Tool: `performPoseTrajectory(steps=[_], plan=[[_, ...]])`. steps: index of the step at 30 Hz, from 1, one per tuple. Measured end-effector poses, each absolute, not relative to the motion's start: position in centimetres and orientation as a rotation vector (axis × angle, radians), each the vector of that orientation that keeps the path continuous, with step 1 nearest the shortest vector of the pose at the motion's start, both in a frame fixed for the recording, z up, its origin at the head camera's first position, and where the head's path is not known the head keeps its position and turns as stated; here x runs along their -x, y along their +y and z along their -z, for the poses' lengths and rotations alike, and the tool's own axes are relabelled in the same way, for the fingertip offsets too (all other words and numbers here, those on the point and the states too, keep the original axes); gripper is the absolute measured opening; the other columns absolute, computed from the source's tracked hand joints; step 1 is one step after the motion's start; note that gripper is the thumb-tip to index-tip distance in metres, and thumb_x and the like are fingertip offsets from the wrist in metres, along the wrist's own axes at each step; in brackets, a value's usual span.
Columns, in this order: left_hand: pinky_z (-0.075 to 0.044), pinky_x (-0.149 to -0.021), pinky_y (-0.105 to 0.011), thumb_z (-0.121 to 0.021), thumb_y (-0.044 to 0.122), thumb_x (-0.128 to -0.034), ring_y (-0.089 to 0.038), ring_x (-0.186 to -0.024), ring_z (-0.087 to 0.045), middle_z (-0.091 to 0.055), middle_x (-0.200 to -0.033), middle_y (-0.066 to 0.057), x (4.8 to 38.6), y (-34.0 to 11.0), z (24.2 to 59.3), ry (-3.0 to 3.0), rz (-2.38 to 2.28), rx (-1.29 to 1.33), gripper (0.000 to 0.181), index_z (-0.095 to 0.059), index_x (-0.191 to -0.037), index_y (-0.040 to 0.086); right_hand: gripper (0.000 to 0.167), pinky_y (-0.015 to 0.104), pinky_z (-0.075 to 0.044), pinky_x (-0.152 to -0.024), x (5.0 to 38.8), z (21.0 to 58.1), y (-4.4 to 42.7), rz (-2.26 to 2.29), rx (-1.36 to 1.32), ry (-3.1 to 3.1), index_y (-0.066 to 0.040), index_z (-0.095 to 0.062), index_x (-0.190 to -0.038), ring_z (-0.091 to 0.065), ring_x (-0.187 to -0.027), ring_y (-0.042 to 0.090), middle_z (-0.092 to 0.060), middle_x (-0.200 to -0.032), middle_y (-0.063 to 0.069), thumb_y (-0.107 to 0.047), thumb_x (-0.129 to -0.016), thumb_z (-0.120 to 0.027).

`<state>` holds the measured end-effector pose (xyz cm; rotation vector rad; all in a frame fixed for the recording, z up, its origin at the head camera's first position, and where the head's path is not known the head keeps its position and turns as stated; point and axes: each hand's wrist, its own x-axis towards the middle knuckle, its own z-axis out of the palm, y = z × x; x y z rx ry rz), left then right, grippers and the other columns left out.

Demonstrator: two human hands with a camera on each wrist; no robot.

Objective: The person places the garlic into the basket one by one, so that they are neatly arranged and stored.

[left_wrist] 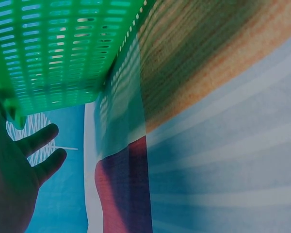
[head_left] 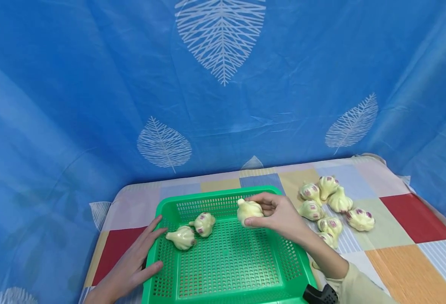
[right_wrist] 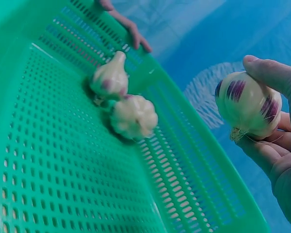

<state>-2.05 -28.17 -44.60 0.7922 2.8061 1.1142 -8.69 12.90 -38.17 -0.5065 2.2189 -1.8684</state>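
Observation:
My right hand [head_left: 279, 215] holds a garlic bulb [head_left: 248, 212] between thumb and fingers, above the back right part of a green plastic basket [head_left: 304, 266]. Purple streaks and a tuft of roots show on the held bulb [right_wrist: 247, 104] in the right wrist view. Two more garlic bulbs, one [head_left: 182, 237] at the left and another [head_left: 204, 224] touching or close beside it, lie inside the basket. At the basket's left rim rests my left hand [head_left: 133, 259], fingers fairly straight. The left wrist view shows part of that hand [left_wrist: 12, 170] beside the basket's perforated wall.
Several garlic bulbs [head_left: 339, 199] lie in a loose group on the patchwork tablecloth [head_left: 393, 257], right of the basket. A blue curtain [head_left: 283, 105] with white leaf prints hangs behind the table. A black device [head_left: 321, 294] sits at the right wrist.

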Motion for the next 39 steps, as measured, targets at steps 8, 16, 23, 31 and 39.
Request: performPoseTrajectory(steps=[8, 16, 23, 31, 39], plan=[[-0.057, -0.088, -0.037, -0.067, 0.022, -0.0926, -0.013, -0.148, -0.019, -0.014, -0.167, -0.007, 2.3, -28.2, 44.9, 2.809, -1.121, -0.83, 0.07, -0.037, -0.155, 0.013, 0.048, 0.035, -0.06, -0.077, 9.7, 38.6, 10.3, 1.816, 0.527, 2.19, -0.001, -0.069, -0.12, -0.071, -0.101, 0.026, -0.071, -0.114, 0.014, -0.019, -0.079, -0.088], [-0.057, -0.087, -0.035, -0.067, 0.021, -0.0924, -0.012, -0.148, -0.017, -0.014, -0.167, -0.009, 2.3, -28.3, 45.0, 2.795, -1.147, -0.845, 0.07, -0.037, -0.155, 0.012, 0.05, 0.034, -0.06, -0.075, 10.6, 39.2, 8.3, 1.715, 0.561, 2.21, 0.002, -0.067, -0.122, -0.071, -0.099, 0.023, -0.072, -0.107, 0.011, -0.019, -0.082, -0.086], [-0.057, -0.087, -0.035, -0.067, 0.022, -0.0926, -0.013, -0.148, -0.019, -0.014, -0.167, -0.007, 2.4, -28.3, 44.9, 2.796, -1.16, -0.822, 0.07, -0.037, -0.155, 0.012, 0.046, 0.039, -0.059, -0.068, 11.5, 40.1, 7.0, 1.575, 0.624, 2.247, 0.0, -0.069, -0.115, -0.071, -0.085, 0.018, -0.071, -0.098, 0.005, -0.023, -0.079, -0.088], [-0.057, -0.089, -0.036, -0.066, 0.022, -0.0943, -0.012, -0.147, -0.019, -0.014, -0.167, -0.008, 2.3, -28.3, 45.1, 2.787, -1.156, -0.823, 0.068, -0.037, -0.155, 0.013, 0.022, 0.021, -0.037, -0.05, 12.3, 41.7, 6.4, 1.255, 0.814, 2.447, -0.012, -0.066, -0.086, -0.045, -0.057, 0.006, -0.057, -0.07, -0.006, -0.028, -0.087, -0.081], [-0.058, -0.083, -0.032, -0.067, 0.024, -0.0934, -0.016, -0.147, -0.02, -0.014, -0.167, -0.005, 2.0, -28.0, 44.8, 2.773, -1.201, -0.803, 0.07, -0.037, -0.155, 0.013, 0.02, 0.021, -0.038, -0.046, 11.6, 43.1, 5.9, 1.097, 0.822, 2.48, -0.008, -0.067, -0.093, -0.045, -0.053, 0.005, -0.058, -0.069, -0.006, -0.026, -0.093, -0.075]])
